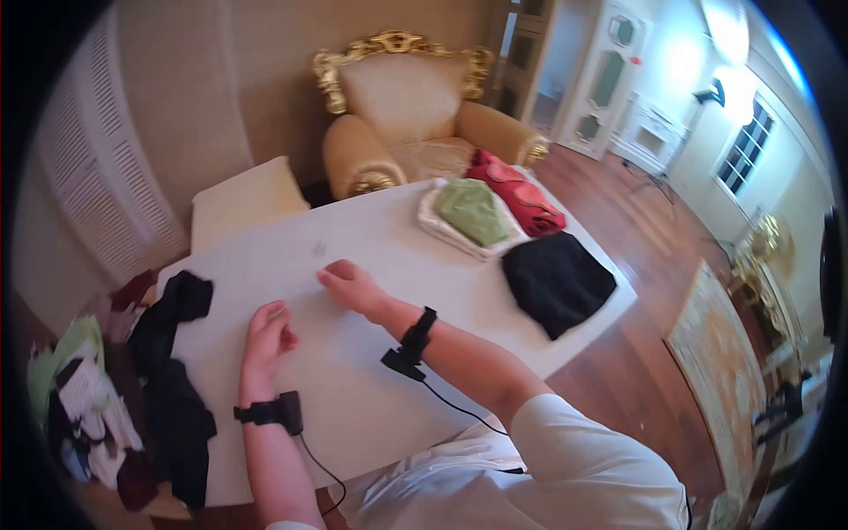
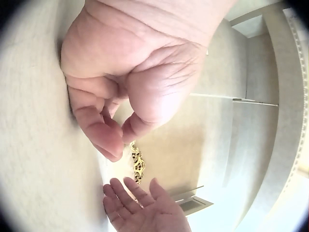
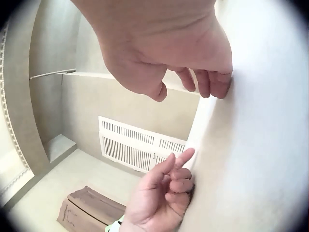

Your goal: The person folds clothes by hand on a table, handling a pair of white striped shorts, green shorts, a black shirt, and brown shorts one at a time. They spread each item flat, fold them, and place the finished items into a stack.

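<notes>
Both hands are over the white table [image 1: 371, 389] with nothing in them. My left hand [image 1: 265, 340] rests on its outer edge at the tabletop, fingers loosely curled, as the left wrist view shows. My right hand [image 1: 353, 290] lies farther forward, its little-finger side down at the tabletop and its fingers gently bent in the right wrist view. Nearest the left hand are dark garments [image 1: 181, 424] lying crumpled along the table's left side. To the right of the right hand lies a folded black garment [image 1: 558, 283]. Behind it a folded green garment [image 1: 473, 212] tops a white patterned one [image 1: 433, 223].
Red folded or rolled cloth [image 1: 517, 194] sits at the far right corner. A heap of mixed clothes [image 1: 88, 397] stands off the left edge. Beyond the table are a gilded armchair [image 1: 406, 97] and a cream seat or stool [image 1: 243, 203]. Cables [image 1: 464, 408] hang from both wrist straps.
</notes>
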`<state>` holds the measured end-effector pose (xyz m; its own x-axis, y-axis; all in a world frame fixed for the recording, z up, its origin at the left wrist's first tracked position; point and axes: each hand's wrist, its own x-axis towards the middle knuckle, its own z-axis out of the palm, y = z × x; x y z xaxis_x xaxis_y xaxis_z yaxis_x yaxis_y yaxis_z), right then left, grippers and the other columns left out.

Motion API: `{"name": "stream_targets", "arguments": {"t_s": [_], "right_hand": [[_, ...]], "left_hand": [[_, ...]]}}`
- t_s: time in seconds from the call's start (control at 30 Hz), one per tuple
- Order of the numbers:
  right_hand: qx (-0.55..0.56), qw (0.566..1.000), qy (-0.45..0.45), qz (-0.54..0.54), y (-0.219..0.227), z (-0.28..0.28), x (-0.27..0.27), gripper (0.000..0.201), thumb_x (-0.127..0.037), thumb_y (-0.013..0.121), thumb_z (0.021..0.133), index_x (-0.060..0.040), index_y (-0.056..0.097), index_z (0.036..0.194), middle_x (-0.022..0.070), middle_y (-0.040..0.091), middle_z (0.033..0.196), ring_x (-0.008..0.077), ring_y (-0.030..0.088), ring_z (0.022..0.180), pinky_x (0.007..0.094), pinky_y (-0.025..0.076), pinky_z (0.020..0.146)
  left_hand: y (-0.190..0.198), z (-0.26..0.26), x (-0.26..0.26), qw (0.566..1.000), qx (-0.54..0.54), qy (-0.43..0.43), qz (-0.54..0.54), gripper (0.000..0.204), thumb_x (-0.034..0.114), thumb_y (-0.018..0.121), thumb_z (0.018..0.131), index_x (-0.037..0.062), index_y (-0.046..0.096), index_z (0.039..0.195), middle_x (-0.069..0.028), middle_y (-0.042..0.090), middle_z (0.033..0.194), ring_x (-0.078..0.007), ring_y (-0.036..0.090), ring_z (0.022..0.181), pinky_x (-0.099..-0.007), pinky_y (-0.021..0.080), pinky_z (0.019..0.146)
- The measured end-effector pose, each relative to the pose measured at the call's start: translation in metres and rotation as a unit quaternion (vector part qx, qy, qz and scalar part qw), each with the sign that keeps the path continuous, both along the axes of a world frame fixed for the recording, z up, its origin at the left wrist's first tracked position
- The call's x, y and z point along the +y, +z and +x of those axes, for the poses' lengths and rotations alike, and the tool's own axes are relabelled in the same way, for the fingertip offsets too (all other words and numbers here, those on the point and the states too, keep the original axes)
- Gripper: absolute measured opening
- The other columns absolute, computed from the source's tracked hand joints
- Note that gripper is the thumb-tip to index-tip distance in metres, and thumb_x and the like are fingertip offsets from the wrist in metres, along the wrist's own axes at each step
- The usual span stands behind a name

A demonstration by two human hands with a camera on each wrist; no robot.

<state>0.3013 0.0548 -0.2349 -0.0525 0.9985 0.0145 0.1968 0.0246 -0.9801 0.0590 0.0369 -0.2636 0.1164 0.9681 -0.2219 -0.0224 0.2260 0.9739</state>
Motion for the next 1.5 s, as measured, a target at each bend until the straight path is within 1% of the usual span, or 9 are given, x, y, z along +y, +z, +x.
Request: {"name": "stream_targets", "arguments": {"t_s": [0.17, 0.2, 0.33, 0.73, 0.93, 1.17, 1.37, 1.47, 1.5], "right_hand": [[-0.166, 0.979, -0.031, 0.112, -0.06, 0.012, 0.039, 0.029, -0.026, 0.065, 0.102, 0.0008, 0.07, 0.112, 0.0173, 0.075, 0.101, 0.0249, 0.07, 0.098, 0.0421, 0.056, 0.09], [-0.052, 0.99, 0.032, 0.128, -0.084, 0.023, 0.054, 0.028, -0.026, 0.063, 0.104, 0.0011, 0.07, 0.11, 0.0114, 0.074, 0.093, 0.02, 0.068, 0.087, 0.0374, 0.057, 0.082], [0.143, 0.99, -0.015, 0.017, -0.031, 0.019, 0.024, 0.027, -0.02, 0.063, 0.107, 0.006, 0.067, 0.106, 0.0102, 0.071, 0.093, 0.0155, 0.072, 0.084, 0.0285, 0.062, 0.077], [0.055, 0.996, -0.001, 0.071, -0.029, 0.017, 0.022, 0.021, -0.018, 0.064, 0.105, 0.0017, 0.065, 0.096, 0.0062, 0.068, 0.073, 0.0129, 0.069, 0.063, 0.0286, 0.057, 0.06], [0.024, 0.996, 0.006, 0.087, -0.026, 0.019, 0.022, 0.019, -0.016, 0.065, 0.101, 0.0012, 0.065, 0.093, 0.0071, 0.068, 0.07, 0.0141, 0.068, 0.06, 0.0316, 0.055, 0.058], [0.004, 0.995, 0.01, 0.103, -0.029, 0.017, 0.024, 0.017, -0.015, 0.066, 0.099, 0.0009, 0.065, 0.092, 0.008, 0.07, 0.07, 0.016, 0.067, 0.059, 0.0325, 0.054, 0.059], [0.006, 0.995, 0.012, 0.094, -0.025, 0.017, 0.022, 0.017, -0.014, 0.064, 0.098, 0.0011, 0.064, 0.09, 0.0069, 0.069, 0.068, 0.0146, 0.066, 0.059, 0.0316, 0.053, 0.059], [0.017, 0.996, 0.014, 0.083, -0.025, 0.018, 0.022, 0.017, -0.013, 0.064, 0.098, 0.0011, 0.064, 0.09, 0.0065, 0.068, 0.068, 0.0138, 0.066, 0.059, 0.0314, 0.053, 0.059], [0.012, 0.996, 0.017, 0.089, -0.025, 0.019, 0.022, 0.017, -0.013, 0.064, 0.098, 0.0011, 0.064, 0.09, 0.0065, 0.068, 0.068, 0.0137, 0.066, 0.059, 0.0313, 0.053, 0.059]], "left_hand": [[0.005, 0.01, -0.007, 1.0, 0.012, -0.004, 0.013, 0.043, 0.028, 0.07, 0.1, 0.0089, 0.061, 0.138, -0.0016, 0.07, 0.105, -0.0115, 0.065, 0.074, -0.0288, 0.054, 0.06], [-0.004, 0.01, -0.002, 0.999, 0.039, 0.001, 0.026, 0.043, 0.028, 0.071, 0.1, 0.0079, 0.061, 0.136, -0.0036, 0.07, 0.102, -0.0123, 0.065, 0.07, -0.0299, 0.055, 0.06], [0.023, 0.015, -0.015, 0.998, 0.047, 0.039, -0.003, 0.032, 0.023, 0.068, 0.1, -0.0001, 0.059, 0.12, -0.0097, 0.067, 0.094, -0.0183, 0.071, 0.066, -0.0314, 0.058, 0.057], [0.018, -0.007, -0.023, 0.955, 0.278, 0.076, 0.069, 0.022, 0.021, 0.069, 0.1, 0.0037, 0.067, 0.113, -0.0094, 0.074, 0.094, -0.0177, 0.073, 0.076, -0.0338, 0.059, 0.066], [0.049, -0.128, -0.067, 0.692, 0.584, 0.258, 0.337, 0.007, 0.006, 0.069, 0.094, 0.0059, 0.072, 0.101, -0.0132, 0.071, 0.092, -0.0292, 0.07, 0.082, -0.0385, 0.056, 0.074], [0.091, -0.259, -0.139, 0.545, 0.668, 0.397, 0.315, 0.026, 0.003, 0.069, 0.086, 0.0048, 0.068, 0.112, -0.0172, 0.065, 0.106, -0.0387, 0.062, 0.112, -0.0459, 0.049, 0.102], [0.091, -0.34, -0.158, 0.567, 0.668, 0.443, 0.192, 0.046, 0.015, 0.075, 0.085, 0.004, 0.064, 0.129, -0.0216, 0.068, 0.117, -0.0379, 0.063, 0.117, -0.0443, 0.05, 0.102], [0.094, -0.344, -0.15, 0.727, 0.457, 0.51, 0.052, 0.066, 0.021, 0.079, 0.089, 0.0001, 0.051, 0.145, -0.0245, 0.067, 0.128, -0.0331, 0.066, 0.118, -0.0421, 0.052, 0.102], [0.093, -0.342, -0.15, 0.727, 0.467, 0.5, 0.052, 0.069, 0.021, 0.079, 0.089, -0.0008, 0.048, 0.147, -0.0247, 0.066, 0.129, -0.0318, 0.067, 0.118, -0.0409, 0.052, 0.101]]}}
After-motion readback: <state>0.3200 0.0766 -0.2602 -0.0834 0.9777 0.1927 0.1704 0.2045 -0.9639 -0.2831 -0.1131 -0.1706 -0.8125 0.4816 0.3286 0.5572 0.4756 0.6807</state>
